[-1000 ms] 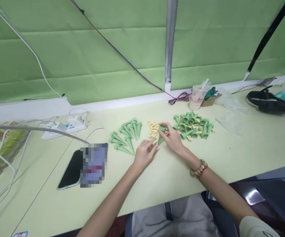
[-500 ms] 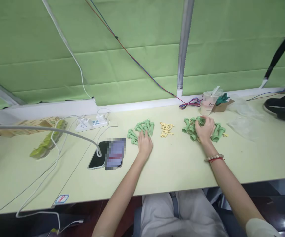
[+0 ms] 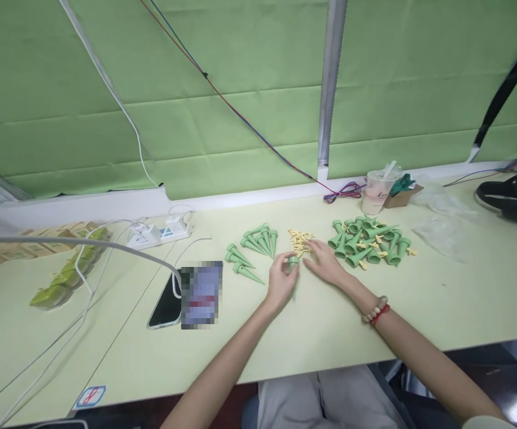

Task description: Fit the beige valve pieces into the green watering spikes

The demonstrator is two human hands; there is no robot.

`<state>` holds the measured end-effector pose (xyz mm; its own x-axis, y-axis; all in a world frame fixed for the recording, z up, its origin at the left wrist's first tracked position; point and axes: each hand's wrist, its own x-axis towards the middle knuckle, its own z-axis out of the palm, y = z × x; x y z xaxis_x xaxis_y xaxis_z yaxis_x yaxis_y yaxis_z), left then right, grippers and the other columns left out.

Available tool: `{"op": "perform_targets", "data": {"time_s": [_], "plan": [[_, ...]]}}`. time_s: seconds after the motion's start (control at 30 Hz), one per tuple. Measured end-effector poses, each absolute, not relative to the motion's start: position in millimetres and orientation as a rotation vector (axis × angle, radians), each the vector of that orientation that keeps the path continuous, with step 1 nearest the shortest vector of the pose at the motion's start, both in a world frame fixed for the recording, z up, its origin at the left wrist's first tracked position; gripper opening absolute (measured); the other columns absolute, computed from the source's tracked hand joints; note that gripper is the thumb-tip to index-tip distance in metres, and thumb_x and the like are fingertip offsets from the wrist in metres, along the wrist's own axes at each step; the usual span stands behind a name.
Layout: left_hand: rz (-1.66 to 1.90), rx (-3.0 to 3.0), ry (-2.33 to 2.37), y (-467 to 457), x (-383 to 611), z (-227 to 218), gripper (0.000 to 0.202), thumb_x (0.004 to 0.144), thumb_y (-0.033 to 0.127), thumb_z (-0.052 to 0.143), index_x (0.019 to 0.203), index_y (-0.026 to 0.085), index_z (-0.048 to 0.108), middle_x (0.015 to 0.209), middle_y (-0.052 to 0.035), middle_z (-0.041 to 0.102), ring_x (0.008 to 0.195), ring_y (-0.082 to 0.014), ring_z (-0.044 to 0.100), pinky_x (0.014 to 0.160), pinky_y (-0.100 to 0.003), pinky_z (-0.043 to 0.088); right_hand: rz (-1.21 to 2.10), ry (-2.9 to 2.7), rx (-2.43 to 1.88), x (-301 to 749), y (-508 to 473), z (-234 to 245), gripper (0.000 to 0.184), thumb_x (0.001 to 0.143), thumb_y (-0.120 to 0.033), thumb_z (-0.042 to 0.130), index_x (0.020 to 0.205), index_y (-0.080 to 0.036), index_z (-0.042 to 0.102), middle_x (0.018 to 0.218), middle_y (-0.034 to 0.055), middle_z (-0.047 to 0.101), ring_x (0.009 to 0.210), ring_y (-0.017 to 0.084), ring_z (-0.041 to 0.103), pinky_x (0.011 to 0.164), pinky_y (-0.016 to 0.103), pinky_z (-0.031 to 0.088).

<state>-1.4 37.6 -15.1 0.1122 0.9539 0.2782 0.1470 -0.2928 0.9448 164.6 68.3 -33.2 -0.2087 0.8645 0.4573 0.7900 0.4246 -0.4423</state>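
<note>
My left hand (image 3: 282, 280) is closed around a green plastic watering spike (image 3: 293, 261), its wide cap up between thumb and fingers and its tip pointing down. Beside it, my right hand (image 3: 327, 263) reaches over the edge of a small pile of yellow plastic pieces (image 3: 300, 238). The thumb and forefinger of that hand are apart; whether they touch a piece is hard to see. Left of the pile, several green spikes (image 3: 258, 239) lie fanned out on the table. To the right is a heap of green spikes (image 3: 368, 238) with yellow pieces mixed among them.
Two phones (image 3: 165, 304) lie at left, a white cable crossing them. Behind are a power strip (image 3: 162, 233), yellow-green packs (image 3: 68, 273) and cardboard boxes (image 3: 39, 241). A drink cup (image 3: 375, 190), small carton (image 3: 403, 196), plastic bags (image 3: 441, 229) and black bag (image 3: 508, 199) stand at right.
My right hand has left the green heap and moved left to the yellow pieces. My left hand has moved right from the fanned spikes, now with a green spike in it.
</note>
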Motion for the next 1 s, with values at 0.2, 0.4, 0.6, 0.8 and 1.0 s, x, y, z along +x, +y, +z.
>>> {"op": "perform_targets", "data": {"time_s": [0.2, 0.4, 0.6, 0.8, 1.0], "plan": [[1.013, 0.949, 0.845, 31, 11, -15, 0.041, 0.070, 0.023, 0.067, 0.108, 0.017, 0.051, 0.107, -0.0087, 0.057, 0.060, -0.0121, 0.065, 0.052, -0.024, 0.053, 0.235, -2.138, -1.481, 161, 64, -35, 0.041, 0.086, -0.025, 0.044, 0.126, -0.019, 0.047, 0.129, 0.0125, 0.050, 0.120, 0.026, 0.043, 0.097, 0.044, 0.034], [1.043, 0.653, 0.704, 40, 2, -7, 0.044, 0.074, 0.006, 0.061, 0.114, 0.013, 0.046, 0.099, -0.0103, 0.064, 0.089, -0.0182, 0.067, 0.089, -0.033, 0.050, 0.219, -2.002, -1.496, 170, 64, -23, 0.025, 0.081, -0.017, 0.051, 0.104, -0.017, 0.062, 0.101, 0.0089, 0.066, 0.098, 0.024, 0.057, 0.086, 0.039, 0.043], [1.016, 0.603, 0.639, 44, -7, 2, 0.043, 0.076, -0.002, 0.053, 0.116, 0.013, 0.048, 0.111, -0.0129, 0.063, 0.099, -0.0168, 0.063, 0.095, -0.031, 0.046, 0.334, -1.859, -1.378, 169, 65, -29, 0.018, 0.074, -0.017, 0.056, 0.090, -0.017, 0.065, 0.089, 0.0074, 0.064, 0.081, 0.020, 0.060, 0.076, 0.035, 0.049], [0.983, 0.691, 0.716, 45, -11, 6, 0.033, 0.081, 0.017, 0.058, 0.114, 0.016, 0.054, 0.099, -0.0079, 0.067, 0.081, -0.0143, 0.067, 0.076, -0.025, 0.054, 0.425, -1.778, -1.264, 166, 68, -33, 0.021, 0.072, -0.011, 0.051, 0.086, -0.018, 0.065, 0.086, 0.0068, 0.064, 0.076, 0.018, 0.061, 0.071, 0.034, 0.052], [0.958, 0.677, 0.791, 48, -9, 2, 0.032, 0.081, 0.036, 0.058, 0.105, 0.015, 0.056, 0.062, 0.0016, 0.061, 0.044, -0.0073, 0.058, 0.044, -0.016, 0.048, 0.541, -1.760, -1.240, 163, 66, -32, 0.016, 0.077, -0.018, 0.054, 0.090, -0.016, 0.064, 0.092, 0.0076, 0.066, 0.074, 0.016, 0.062, 0.066, 0.031, 0.051]]}}
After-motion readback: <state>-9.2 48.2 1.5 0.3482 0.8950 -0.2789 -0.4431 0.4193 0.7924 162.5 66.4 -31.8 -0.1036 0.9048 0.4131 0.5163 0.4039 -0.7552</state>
